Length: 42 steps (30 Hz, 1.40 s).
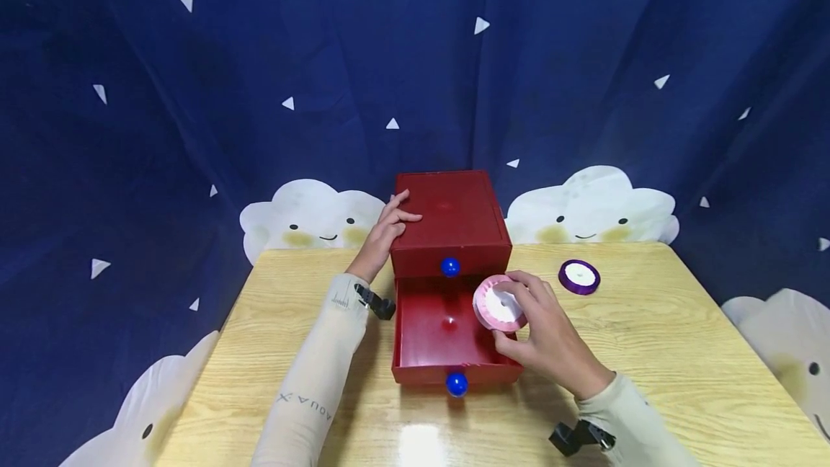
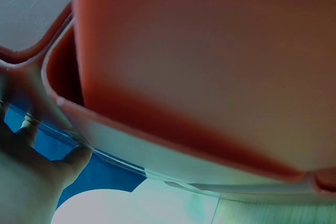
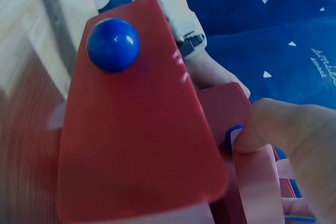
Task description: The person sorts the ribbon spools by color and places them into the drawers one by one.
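A pink ribbon spool hung over the red drawer.
The right hand pinched its rim, best for something likely light and stiff; the left hand rested loosely on the red box.

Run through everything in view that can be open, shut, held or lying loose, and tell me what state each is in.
Lower drawer: pulled open.
Upper drawer: closed.
Red drawer box: upright on the table.
Pink ribbon spool: held tilted over the open drawer's right side.
Purple ribbon spool: lying flat on the table, loose.
Left grip: resting on the box's left top edge.
Right grip: pinching the pink spool.
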Available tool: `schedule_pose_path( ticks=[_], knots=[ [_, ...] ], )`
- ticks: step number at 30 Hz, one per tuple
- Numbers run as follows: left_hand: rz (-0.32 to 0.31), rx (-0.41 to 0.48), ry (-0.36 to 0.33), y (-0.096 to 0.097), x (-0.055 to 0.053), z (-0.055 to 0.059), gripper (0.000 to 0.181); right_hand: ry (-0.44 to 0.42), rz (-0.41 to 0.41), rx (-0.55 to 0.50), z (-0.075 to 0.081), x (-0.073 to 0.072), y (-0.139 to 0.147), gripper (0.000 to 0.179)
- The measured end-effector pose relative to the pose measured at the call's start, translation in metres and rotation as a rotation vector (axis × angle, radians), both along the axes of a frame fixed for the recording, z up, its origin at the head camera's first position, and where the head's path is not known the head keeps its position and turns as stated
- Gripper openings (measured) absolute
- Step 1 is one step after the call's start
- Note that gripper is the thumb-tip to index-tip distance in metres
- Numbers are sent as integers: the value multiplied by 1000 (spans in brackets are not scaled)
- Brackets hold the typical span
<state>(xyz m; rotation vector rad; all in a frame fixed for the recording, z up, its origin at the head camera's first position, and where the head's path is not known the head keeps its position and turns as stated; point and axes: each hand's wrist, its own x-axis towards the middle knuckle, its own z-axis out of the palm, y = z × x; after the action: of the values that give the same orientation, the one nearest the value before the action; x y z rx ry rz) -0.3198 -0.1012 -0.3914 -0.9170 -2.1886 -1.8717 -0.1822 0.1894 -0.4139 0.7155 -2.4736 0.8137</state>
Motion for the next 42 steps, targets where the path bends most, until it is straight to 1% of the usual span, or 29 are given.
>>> schedule_pose_path(
  ticks=[4,7,11,15,21,25,28,35,38,42],
  knots=[
    [1,6,21,0,-1,-2,37,-22,33,8,-2,0,-7,63],
    [2,15,34,1,-1,-2,36,-48,44,11,-3,-1,-12,68],
    [-1,16,22,1,-1,-2,37,-68,60,12,-5,-2,-18,70],
    [1,14,7,0,-2,-2,38,-87,96,33,-6,-6,-21,67],
    [-2,14,12,0,-3,-2,37,-139,152,43,-9,-9,-26,64],
    [-1,5,4,-1,-3,-3,37,-140,190,54,-11,-13,-30,61],
    [2,-2,0,-1,-3,-2,37,-146,204,70,-12,-17,-33,57],
    [-2,-9,12,-1,-4,-1,37,-226,191,148,-15,-25,-41,55],
    [-4,-6,8,-1,-4,-2,37,-218,195,200,-16,-28,-42,58],
    [0,-8,5,-2,-4,-4,38,-182,223,243,-17,-32,-44,61]
  ],
)
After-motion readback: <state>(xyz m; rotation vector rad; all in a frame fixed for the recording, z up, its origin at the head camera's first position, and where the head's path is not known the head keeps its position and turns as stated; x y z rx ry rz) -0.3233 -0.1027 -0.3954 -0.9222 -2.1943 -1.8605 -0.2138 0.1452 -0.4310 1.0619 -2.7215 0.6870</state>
